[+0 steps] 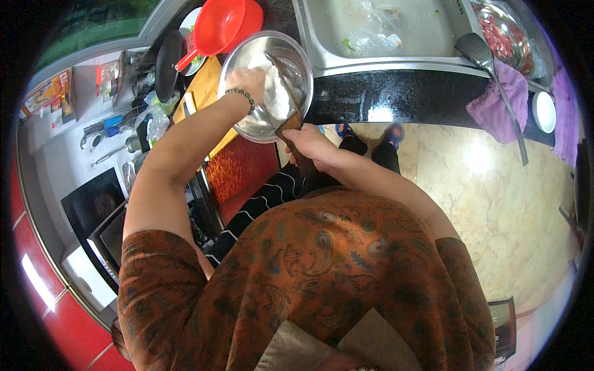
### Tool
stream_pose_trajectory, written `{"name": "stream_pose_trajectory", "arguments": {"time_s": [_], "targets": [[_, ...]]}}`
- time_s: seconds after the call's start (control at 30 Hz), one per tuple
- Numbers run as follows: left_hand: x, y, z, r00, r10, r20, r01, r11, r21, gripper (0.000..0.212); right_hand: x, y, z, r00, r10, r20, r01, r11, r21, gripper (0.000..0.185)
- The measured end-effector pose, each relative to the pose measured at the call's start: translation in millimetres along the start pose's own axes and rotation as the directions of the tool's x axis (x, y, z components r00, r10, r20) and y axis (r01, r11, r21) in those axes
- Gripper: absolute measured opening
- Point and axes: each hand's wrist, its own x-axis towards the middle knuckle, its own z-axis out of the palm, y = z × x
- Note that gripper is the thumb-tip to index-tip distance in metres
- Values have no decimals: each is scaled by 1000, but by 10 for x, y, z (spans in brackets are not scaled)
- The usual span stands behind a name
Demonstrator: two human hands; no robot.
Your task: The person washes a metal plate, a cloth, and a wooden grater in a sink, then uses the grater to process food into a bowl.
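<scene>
A shiny metal bowl stands before me at the counter's edge. My right hand grips the dark wooden handle of a broad-bladed knife, which looks like a cleaver. Its blade reaches over the bowl's inside. A white, soft-looking substance lies along the blade or just beneath it; I cannot tell which. My left hand, with a beaded bracelet at the wrist, is inside the bowl beside the white substance. Blur hides its fingers, so their grip is unclear.
Left of the bowl lie a wooden cutting board, a red plastic ladle and a dark pan. Rightward are a steel sink holding a plastic bag, a metal spatula, a purple cloth and a white bowl.
</scene>
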Motion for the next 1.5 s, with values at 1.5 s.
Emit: {"name": "stream_pose_trajectory", "arguments": {"time_s": [1.5], "targets": [[-180,203,-158,979,162,125,-166,986,25,33,44,16,-52,999,-37,-9,36,997,-64,26]]}}
